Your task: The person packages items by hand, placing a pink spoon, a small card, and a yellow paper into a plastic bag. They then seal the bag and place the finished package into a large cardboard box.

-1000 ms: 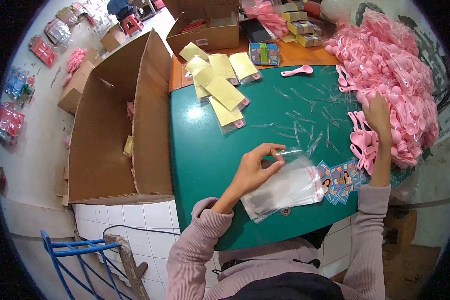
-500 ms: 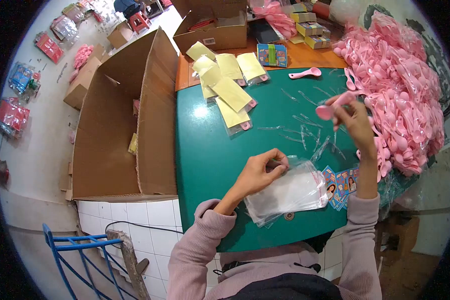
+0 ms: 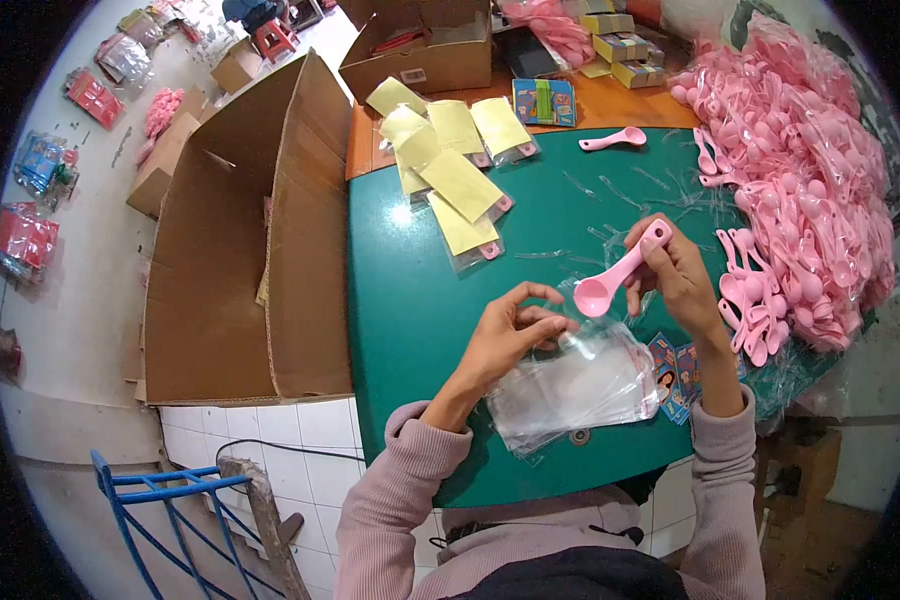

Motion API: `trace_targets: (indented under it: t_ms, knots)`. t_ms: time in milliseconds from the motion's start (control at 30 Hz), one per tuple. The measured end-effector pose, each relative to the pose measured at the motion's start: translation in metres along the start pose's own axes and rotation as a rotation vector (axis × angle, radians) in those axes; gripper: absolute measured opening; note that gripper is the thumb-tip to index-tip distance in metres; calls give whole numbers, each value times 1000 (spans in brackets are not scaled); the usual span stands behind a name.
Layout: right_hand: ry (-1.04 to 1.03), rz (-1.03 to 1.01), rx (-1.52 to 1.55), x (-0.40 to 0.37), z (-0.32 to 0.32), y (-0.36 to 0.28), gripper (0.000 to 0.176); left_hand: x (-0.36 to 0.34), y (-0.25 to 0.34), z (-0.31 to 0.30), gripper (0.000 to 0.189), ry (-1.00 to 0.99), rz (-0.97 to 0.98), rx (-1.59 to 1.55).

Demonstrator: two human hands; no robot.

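Observation:
My right hand point(image 3: 678, 280) grips a pink plastic spoon point(image 3: 622, 272) by its handle, bowl pointing left and down. The bowl hangs near the top edge of the clear plastic bags. My left hand point(image 3: 515, 330) pinches the edge of a clear plastic bag point(image 3: 582, 335), lifted from a stack of clear bags point(image 3: 570, 395). Under the right wrist, partly hidden, lie blue printed cards point(image 3: 670, 385). Strips of clear film point(image 3: 615, 240) are scattered beyond the hands.
A large heap of pink spoons point(image 3: 800, 200) covers the table's right side. Several packed bags with yellow cards point(image 3: 460, 185) lie at the back left, near a bundle of blue cards point(image 3: 544, 102). A tall open cardboard box point(image 3: 315, 240) stands against the table's left edge.
My right hand has moved down and left with the spoon, bringing its bowl close to the bags and my left hand. My left hand has barely moved.

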State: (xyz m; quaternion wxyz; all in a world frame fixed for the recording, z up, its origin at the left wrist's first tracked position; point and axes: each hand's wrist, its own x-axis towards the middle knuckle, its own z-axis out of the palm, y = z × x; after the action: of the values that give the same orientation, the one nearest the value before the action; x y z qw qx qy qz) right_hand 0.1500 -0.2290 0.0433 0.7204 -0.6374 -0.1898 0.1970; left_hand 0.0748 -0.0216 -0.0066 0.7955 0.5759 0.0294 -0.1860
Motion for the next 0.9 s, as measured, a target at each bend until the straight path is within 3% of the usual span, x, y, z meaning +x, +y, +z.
trace_targets:
  t_ms: [267,367,800,900]
  knots:
    - [21,-127,-134,0,8,8,18,0,0,-4,28,77,25,-77]
    - [128,-235,-2,0,9,4,18,-2,4,-2,29,93,22,-43]
    - [-96,-102,-156,-3,16,8,14,-1,2,2,33,63,101,-79]
    - [-142,-89,-214,-4,19,9,15,1,1,-3,29,49,181,182]
